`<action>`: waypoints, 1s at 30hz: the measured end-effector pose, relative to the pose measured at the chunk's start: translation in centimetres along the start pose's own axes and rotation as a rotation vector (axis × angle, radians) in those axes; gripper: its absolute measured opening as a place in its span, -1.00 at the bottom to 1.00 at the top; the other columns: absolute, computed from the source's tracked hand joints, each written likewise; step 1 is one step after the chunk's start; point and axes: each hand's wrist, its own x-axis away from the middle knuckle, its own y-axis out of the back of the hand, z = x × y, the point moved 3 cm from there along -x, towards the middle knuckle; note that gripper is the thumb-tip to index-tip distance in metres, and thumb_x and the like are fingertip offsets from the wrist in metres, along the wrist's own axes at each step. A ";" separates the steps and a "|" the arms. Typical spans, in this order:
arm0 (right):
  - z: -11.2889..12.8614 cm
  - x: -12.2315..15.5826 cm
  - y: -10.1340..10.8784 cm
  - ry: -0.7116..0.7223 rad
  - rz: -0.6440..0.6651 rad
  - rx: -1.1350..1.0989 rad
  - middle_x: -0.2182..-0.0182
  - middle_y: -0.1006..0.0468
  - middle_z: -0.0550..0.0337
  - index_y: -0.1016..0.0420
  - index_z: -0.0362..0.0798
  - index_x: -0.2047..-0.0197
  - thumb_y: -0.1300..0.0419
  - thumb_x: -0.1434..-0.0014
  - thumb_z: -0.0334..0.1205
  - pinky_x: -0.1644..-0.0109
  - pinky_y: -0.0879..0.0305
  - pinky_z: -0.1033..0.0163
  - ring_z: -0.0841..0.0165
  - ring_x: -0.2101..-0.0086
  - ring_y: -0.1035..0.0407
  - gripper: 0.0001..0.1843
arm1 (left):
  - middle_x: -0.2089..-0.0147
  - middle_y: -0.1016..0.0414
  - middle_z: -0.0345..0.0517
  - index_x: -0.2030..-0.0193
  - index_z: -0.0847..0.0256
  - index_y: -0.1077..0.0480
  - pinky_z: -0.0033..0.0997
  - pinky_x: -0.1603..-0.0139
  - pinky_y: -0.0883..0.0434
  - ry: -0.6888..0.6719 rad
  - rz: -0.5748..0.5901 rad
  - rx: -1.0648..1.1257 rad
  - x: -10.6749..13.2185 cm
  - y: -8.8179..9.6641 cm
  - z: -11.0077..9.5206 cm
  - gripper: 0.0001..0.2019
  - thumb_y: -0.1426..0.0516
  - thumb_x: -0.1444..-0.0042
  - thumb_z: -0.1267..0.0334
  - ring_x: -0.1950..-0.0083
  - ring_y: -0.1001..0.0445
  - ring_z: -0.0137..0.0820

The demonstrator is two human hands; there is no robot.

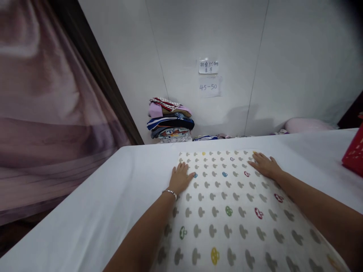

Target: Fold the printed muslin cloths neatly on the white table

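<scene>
A cream cloth with a mushroom print (pixel 227 204) lies spread flat on a white table (pixel 113 196). My left hand (pixel 181 177) rests flat on the cloth's far left corner, fingers stretched out, with a thin bracelet on the wrist. Flat as well, my right hand (pixel 265 165) presses on the cloth's far right corner with its fingers apart. Neither hand holds anything.
A pile of folded fabrics (pixel 170 121) is stacked against the white wall behind the table. Two paper notes (pixel 209 77) hang on that wall. A red container (pixel 354 155) stands at the table's right edge. A mauve curtain (pixel 48 113) hangs at left.
</scene>
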 end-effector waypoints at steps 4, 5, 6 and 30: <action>1.6 2.3 1.0 0.076 -0.063 0.059 -0.26 -0.10 0.02 -0.27 0.01 -0.15 0.17 -0.21 0.05 -0.20 0.16 -0.28 0.07 -0.24 0.10 -0.45 | -0.36 0.03 0.05 -0.27 0.23 -0.08 0.01 -0.32 0.14 -0.027 -0.011 -0.007 1.7 1.2 -0.6 -0.42 0.16 -0.22 -0.07 -0.38 0.14 -0.19; 2.0 3.7 1.0 0.137 -0.102 0.069 -0.26 -0.09 0.01 -0.27 0.00 -0.16 0.16 -0.21 0.05 -0.22 0.18 -0.25 0.07 -0.25 0.13 -0.45 | -0.37 0.05 0.05 -0.27 0.24 -0.08 0.00 -0.33 0.16 -0.055 -0.024 -0.013 2.9 1.4 -0.7 -0.41 0.16 -0.22 -0.08 -0.39 0.16 -0.19; 2.3 5.4 0.8 0.207 -0.135 0.072 -0.27 -0.07 0.02 -0.24 0.00 -0.18 0.17 -0.22 0.06 -0.24 0.21 -0.21 0.09 -0.26 0.16 -0.43 | -0.37 0.07 0.04 -0.28 0.25 -0.06 -0.02 -0.34 0.18 -0.094 -0.039 -0.020 4.3 1.4 -0.9 -0.40 0.16 -0.22 -0.09 -0.39 0.18 -0.19; -0.9 29.8 0.5 0.304 0.016 -0.274 -0.28 0.02 0.21 -0.11 0.12 -0.28 0.08 -0.20 0.17 -0.27 0.06 -0.10 0.11 -0.25 0.18 -0.37 | -0.33 -0.05 0.02 -0.27 0.20 -0.12 -0.03 -0.26 -0.13 -0.186 -0.089 0.067 25.6 1.6 3.1 -0.50 0.09 -0.23 0.08 -0.34 -0.02 -0.19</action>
